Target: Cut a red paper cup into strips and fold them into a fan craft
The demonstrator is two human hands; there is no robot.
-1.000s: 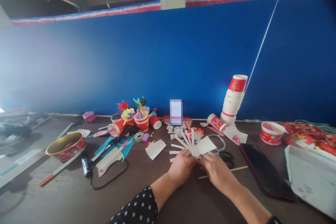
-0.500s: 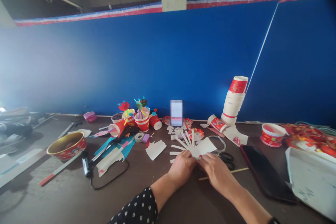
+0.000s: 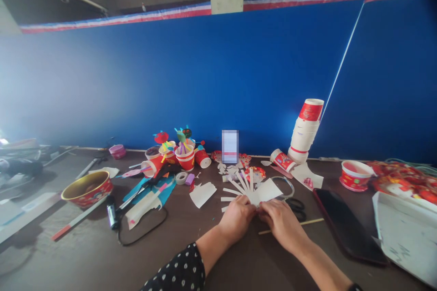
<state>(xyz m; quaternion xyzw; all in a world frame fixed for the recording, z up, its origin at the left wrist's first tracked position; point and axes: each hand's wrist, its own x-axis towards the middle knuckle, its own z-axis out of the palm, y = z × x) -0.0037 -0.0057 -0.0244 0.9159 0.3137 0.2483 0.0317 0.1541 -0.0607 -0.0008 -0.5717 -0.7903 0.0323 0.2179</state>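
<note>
Near the middle of the table, both my hands pinch the near side of a white paper piece (image 3: 253,197) cut into strips that fan out at the far side and left. My left hand (image 3: 237,216) has its fingers curled on the paper's left part. Close beside it, my right hand (image 3: 280,218) is closed on the right part, where an uncut white flap (image 3: 268,189) sticks out. The fingertips of both hands almost meet and hide the paper's near edge. Black-handled scissors (image 3: 296,208) lie just beyond my right hand, and a thin wooden stick (image 3: 312,221) passes beneath it.
A dark phone (image 3: 348,225) lies on the right. Stacked paper cups (image 3: 305,134) stand at the back. Left are a gold-lined bowl (image 3: 88,189), a glue gun (image 3: 112,213) with its cord, and cups (image 3: 185,160) holding paper figures. A white tape roll (image 3: 181,178) lies centre-left.
My right hand's fingers have shifted very slightly on the paper. My left hand and the paper look the same.
</note>
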